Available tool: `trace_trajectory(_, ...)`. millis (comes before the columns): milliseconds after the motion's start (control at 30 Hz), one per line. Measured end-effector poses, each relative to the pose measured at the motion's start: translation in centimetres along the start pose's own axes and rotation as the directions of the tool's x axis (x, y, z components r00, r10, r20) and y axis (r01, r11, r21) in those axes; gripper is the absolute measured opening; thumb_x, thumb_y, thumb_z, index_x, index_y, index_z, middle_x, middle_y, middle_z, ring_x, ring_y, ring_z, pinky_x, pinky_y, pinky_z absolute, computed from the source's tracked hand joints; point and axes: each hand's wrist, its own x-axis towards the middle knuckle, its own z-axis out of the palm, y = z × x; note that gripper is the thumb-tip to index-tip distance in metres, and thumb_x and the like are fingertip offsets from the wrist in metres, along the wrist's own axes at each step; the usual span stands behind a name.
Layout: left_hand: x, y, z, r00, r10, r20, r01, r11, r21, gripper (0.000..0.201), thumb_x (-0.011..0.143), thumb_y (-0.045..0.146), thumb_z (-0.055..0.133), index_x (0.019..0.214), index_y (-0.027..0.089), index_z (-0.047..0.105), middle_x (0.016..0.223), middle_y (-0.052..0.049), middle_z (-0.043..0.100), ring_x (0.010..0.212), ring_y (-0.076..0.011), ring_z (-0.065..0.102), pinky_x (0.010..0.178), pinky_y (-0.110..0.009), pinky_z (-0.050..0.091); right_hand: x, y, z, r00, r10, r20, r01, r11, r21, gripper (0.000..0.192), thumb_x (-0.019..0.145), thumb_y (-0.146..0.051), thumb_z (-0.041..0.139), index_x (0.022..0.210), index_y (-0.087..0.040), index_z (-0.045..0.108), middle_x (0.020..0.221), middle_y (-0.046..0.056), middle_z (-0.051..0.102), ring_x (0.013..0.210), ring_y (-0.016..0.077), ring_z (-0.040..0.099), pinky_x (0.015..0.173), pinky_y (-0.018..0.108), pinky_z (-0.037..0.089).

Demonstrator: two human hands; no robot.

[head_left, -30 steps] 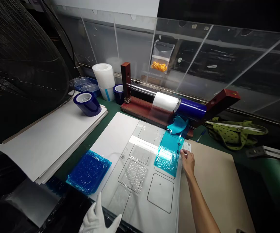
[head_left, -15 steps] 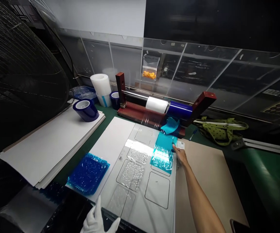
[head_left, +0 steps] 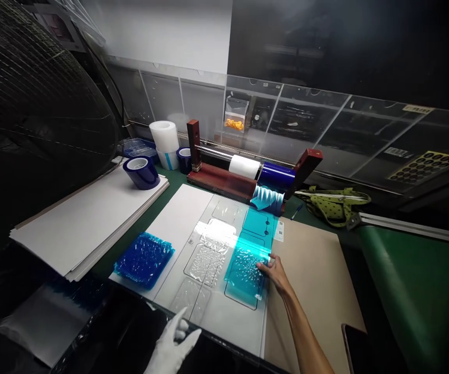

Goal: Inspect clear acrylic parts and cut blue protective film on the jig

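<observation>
A clear acrylic sheet (head_left: 224,317) with square cut-outs lies on a white board in front of me. A strip of blue film (head_left: 248,259) runs from the dark blue roll (head_left: 277,174) on a red-brown roll holder (head_left: 216,179) down over the sheet's right column. My bare right hand (head_left: 273,270) rests on the film's right edge, fingers laid on it, holding it. My white-gloved left hand (head_left: 173,348) hovers at the sheet's near edge, fingers apart, holding nothing. A white roll (head_left: 243,166) sits beside the blue one on the holder.
A crinkled blue film piece (head_left: 144,258) lies left of the sheet. A stack of white boards (head_left: 84,218) carries a blue tape roll (head_left: 142,171). Brown cardboard (head_left: 310,270) and a phone (head_left: 355,348) lie on the right, a green bag (head_left: 333,205) behind. A large fan (head_left: 33,104) stands on the left.
My right hand has moved from near the roll holder toward me along the film's right edge. The blue film now reaches further down the sheet. The gloved left hand stayed low.
</observation>
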Motion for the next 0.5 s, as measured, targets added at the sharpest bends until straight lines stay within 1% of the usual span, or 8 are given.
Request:
trace_trajectory(67,-0.4,0.4,1.1,0.984,-0.037,0.172,0.064,0.986,-0.152,0.075,0.065,0.057,0.063,0.124,0.011,0.051,0.097,-0.006,0.057,0.089,-0.0182,0.056,0.085,-0.031,0.044,-3.6,1.0,0.0,0.996,0.053,0.07,-0.055,0.998,0.027,0.08,0.047,-0.051,0.079,0.11,-0.018,0.041,0.072,-0.002,0.062,0.07,0.0214,0.065,0.069,0.037,0.052)
trace_trajectory(133,-0.7,0.8,2.3,0.954,-0.036,0.299,0.113,0.963,-0.244,0.069,0.066,0.058,0.065,0.119,0.016,0.055,0.092,-0.004,0.06,0.084,-0.0158,0.056,0.075,-0.027,0.045,-6.9,2.0,0.0,0.988,0.094,0.126,-0.101,0.993,0.054,0.083,0.05,-0.052,0.079,0.114,-0.018,0.039,0.073,-0.001,0.063,0.072,0.0213,0.065,0.071,0.037,0.052)
trace_trajectory(167,-0.9,0.9,2.9,0.941,-0.032,0.338,0.131,0.952,-0.275,0.063,0.067,0.058,0.065,0.115,0.018,0.057,0.087,-0.002,0.06,0.077,-0.0135,0.055,0.067,-0.024,0.043,-8.3,2.4,0.0,0.984,0.107,0.144,-0.119,0.99,0.074,0.083,0.051,-0.051,0.079,0.115,-0.019,0.038,0.074,-0.001,0.063,0.072,0.0212,0.065,0.072,0.037,0.052)
trace_trajectory(233,-1.2,0.9,4.2,0.923,-0.038,0.382,0.17,0.933,-0.317,0.053,0.068,0.06,0.065,0.101,0.018,0.061,0.072,0.002,0.056,0.058,-0.0079,0.046,0.051,-0.02,0.032,-10.7,3.3,0.2,0.978,0.124,0.166,-0.144,0.983,0.115,0.083,0.053,-0.051,0.079,0.117,-0.019,0.037,0.075,-0.002,0.063,0.072,0.0205,0.065,0.072,0.036,0.051)
trace_trajectory(267,-1.4,0.7,4.8,0.92,-0.053,0.389,0.191,0.926,-0.325,0.05,0.067,0.06,0.065,0.091,0.017,0.061,0.064,0.004,0.052,0.05,-0.0059,0.039,0.046,-0.019,0.024,-11.7,3.8,0.3,0.977,0.126,0.17,-0.149,0.98,0.129,0.083,0.054,-0.051,0.079,0.118,-0.02,0.037,0.075,-0.002,0.063,0.072,0.02,0.065,0.072,0.036,0.051)
trace_trajectory(333,-1.9,0.0,6.1,0.926,-0.095,0.365,0.219,0.923,-0.316,0.049,0.063,0.063,0.066,0.074,0.016,0.055,0.054,0.007,0.043,0.043,-0.0041,0.026,0.043,-0.021,0.013,-13.2,4.9,0.6,0.979,0.123,0.164,-0.145,0.981,0.13,0.082,0.055,-0.052,0.079,0.117,-0.019,0.037,0.073,-0.003,0.062,0.07,0.0193,0.064,0.07,0.034,0.051)
trace_trajectory(433,-2.4,-1.3,7.7,0.942,-0.134,0.306,0.232,0.922,-0.309,0.052,0.059,0.066,0.067,0.065,0.018,0.047,0.048,0.009,0.037,0.041,-0.0043,0.021,0.044,-0.023,0.01,-14.3,6.5,0.2,0.984,0.106,0.144,-0.119,0.99,0.08,0.08,0.055,-0.056,0.076,0.116,-0.018,0.04,0.074,-0.001,0.064,0.071,0.0202,0.065,0.069,0.034,0.051)
trace_trajectory(500,-2.3,-2.0,8.5,0.952,-0.148,0.267,0.229,0.924,-0.306,0.054,0.057,0.068,0.066,0.065,0.019,0.047,0.046,0.009,0.036,0.041,-0.005,0.02,0.045,-0.023,0.01,-14.2,7.2,-1.1,0.991,0.039,0.13,-0.034,0.998,-0.043,0.074,0.059,-0.06,0.07,0.114,-0.019,0.043,0.078,0.002,0.066,0.073,0.0218,0.065,0.07,0.035,0.051)
